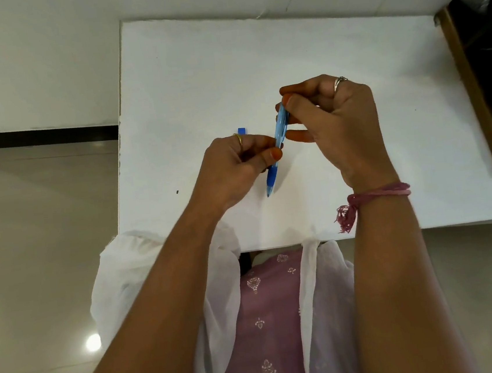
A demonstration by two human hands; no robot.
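Note:
A translucent blue pen [277,149] hangs nearly upright above the white table [197,79], its tip pointing down toward me. My left hand [234,169] pinches the pen's middle between thumb and fingers. My right hand [335,122] grips the upper end, thumb and forefinger curled round the top. A small blue piece [242,131] shows just behind my left hand's knuckles; I cannot tell whether it lies on the table or is held.
A brown wooden frame with dark contents [477,86] stands along the table's right edge. A tiny dark speck [177,192] lies near the table's left edge. Glossy beige floor [40,238] stretches to the left. A white wall runs behind the table.

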